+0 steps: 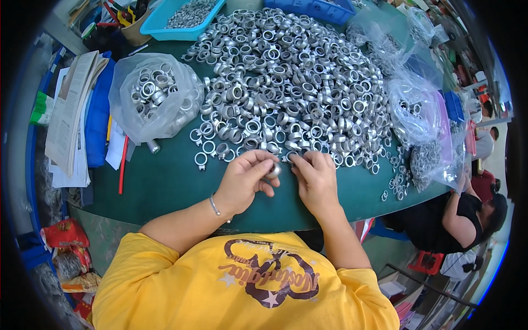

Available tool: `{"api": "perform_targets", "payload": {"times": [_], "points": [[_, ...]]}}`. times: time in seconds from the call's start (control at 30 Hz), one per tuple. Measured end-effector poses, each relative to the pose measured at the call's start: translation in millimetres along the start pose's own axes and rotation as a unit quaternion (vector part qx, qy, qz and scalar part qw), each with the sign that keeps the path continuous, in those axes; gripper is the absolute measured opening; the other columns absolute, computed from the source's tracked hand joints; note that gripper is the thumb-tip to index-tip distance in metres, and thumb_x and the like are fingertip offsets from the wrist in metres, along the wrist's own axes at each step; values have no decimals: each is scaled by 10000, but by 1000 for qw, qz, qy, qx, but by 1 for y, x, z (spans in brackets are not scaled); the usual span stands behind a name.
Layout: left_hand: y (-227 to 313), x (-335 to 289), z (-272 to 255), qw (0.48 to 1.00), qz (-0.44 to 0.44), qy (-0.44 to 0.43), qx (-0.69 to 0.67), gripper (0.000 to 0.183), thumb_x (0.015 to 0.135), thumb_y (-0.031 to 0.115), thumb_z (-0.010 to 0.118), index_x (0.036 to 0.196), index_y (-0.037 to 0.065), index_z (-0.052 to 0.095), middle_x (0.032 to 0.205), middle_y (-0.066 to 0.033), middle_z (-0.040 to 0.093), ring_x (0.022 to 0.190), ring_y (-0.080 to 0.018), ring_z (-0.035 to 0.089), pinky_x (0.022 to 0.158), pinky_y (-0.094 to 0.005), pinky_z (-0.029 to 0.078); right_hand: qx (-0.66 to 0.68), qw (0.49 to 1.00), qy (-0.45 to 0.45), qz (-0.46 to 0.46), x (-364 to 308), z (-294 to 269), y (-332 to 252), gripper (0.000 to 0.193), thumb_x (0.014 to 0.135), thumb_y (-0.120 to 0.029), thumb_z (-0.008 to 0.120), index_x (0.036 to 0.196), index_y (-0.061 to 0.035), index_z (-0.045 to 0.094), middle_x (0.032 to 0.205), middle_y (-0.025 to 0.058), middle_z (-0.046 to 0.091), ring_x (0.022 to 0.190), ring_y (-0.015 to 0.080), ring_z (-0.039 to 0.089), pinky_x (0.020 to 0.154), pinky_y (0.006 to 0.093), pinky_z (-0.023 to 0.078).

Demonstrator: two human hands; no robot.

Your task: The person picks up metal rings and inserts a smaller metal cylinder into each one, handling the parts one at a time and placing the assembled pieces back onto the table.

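Observation:
Between the thumb and fingers of my left hand (245, 179) is a smooth silver metal ring (274, 170), held just above the green tabletop. My right hand (317, 180) is closed, its fingertips pinching at another metal ring (287, 158) on the near edge of the heap; its fingers partly hide the grip. Beyond both hands spreads a big heap of metal rings (297, 82), many with a small lug on the side. A few loose rings (201, 159) lie left of my left hand.
An open plastic bag of rings (157, 99) stands at the left, beside papers (71, 115) and a red stick (123, 165). At the back are a light-blue tray (181, 27) and a dark-blue tray (313, 8). Bags of small parts (426, 159) crowd the right. Another person (467, 220) sits there.

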State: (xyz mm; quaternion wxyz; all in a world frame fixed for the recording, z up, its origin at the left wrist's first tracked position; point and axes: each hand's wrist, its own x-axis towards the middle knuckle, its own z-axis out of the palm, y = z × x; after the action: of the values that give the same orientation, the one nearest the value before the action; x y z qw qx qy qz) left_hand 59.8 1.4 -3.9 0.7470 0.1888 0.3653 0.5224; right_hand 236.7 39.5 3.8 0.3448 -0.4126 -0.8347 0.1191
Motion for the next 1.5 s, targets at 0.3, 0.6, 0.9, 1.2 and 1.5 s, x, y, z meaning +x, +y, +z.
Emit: {"api": "perform_targets", "payload": {"times": [0.3,0.6,0.9,1.2,1.5], "points": [[-2,-4,3,991,10,-42,128,111,829,33,592,928,-6,561,687,-21,533,499,-57,447,413,-176,331,261,944,-46,194,-10,-10,-11,110,703,19,666,786,-25,609,739,79,590,676,219,558,609,282,440],[-4,-8,1,927,189,-54,319,104,738,19,688,830,15,639,832,-21,584,702,-70,527,594,-178,404,291,950,-41,104,-16,-5,-17,106,746,51,621,830,-4,587,770,84,603,694,168,563,612,253,449],[-7,-6,3,853,312,-61,413,97,752,-7,653,826,28,601,785,-30,577,686,-96,538,606,-198,417,617,740,-80,256,-20,-4,-8,224,829,64,539,1046,30,499,982,142,592,843,163,595,728,254,499],[0,-1,2,977,-185,-100,-34,227,923,255,466,990,46,524,767,-57,561,560,-105,531,379,-186,361,284,959,-9,14,-4,-19,-9,225,674,157,531,823,6,610,911,139,622,902,294,598,753,330,482],[-3,-1,1,992,-61,-65,94,120,883,139,542,904,21,551,766,-70,581,550,-84,524,414,-170,383,16,998,-50,32,-9,-7,9,145,665,-27,673,797,-52,621,767,56,560,724,243,507,653,344,403]]}}
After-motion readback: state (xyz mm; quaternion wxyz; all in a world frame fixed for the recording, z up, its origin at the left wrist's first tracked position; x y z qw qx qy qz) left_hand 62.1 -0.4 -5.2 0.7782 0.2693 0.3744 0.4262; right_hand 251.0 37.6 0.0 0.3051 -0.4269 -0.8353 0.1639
